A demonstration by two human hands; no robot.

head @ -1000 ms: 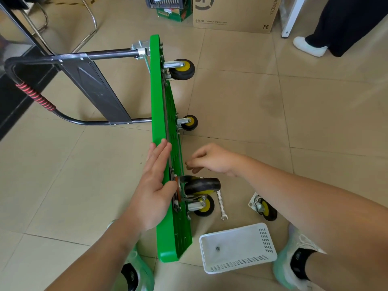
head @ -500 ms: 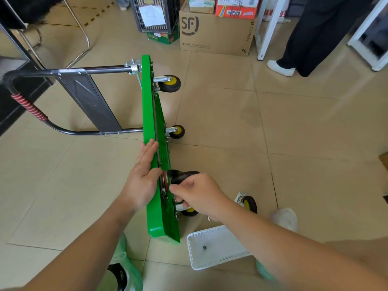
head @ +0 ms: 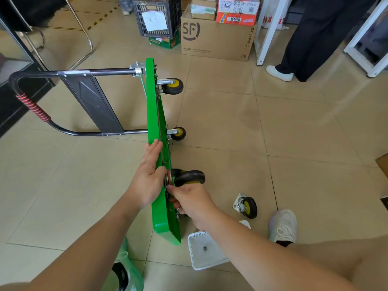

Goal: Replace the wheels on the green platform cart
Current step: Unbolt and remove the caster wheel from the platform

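Beige floor tiles [head: 231, 127] in a storeroom stacked with parcels carry the green platform cart [head: 156, 110], tipped up on its long edge, with its black handle [head: 63, 106] reaching left and its underside facing right. A person crouches at the near end. Their left hand [head: 147, 181] lies flat against the deck, fingers straight and pressed together, steadying it. Their right hand [head: 193, 203] reaches under the near caster [head: 189, 177], fingers curled in against its mounting plate. Whether they pinch a nut or bolt there cannot be told.

The job appears to be at the fastening stage on this near corner, either seating the caster or working its hardware by hand. The next move likely calls for holding the plate square to the deck while the fasteners are turned, with the left hand keeping the cart from tipping.

Four casters show in all. Two far casters [head: 172, 86] are mounted, one sits at the right hand, and one loose caster [head: 247, 206] lies on the floor to the right. The right hand may hide a further one. One white basket [head: 197, 238] sits near the cart's near corner and holds a single small metal part [head: 205, 248]. Beyond are one black crate [head: 157, 17], a large cardboard box [head: 216, 38] and a bystander's legs [head: 310, 43]
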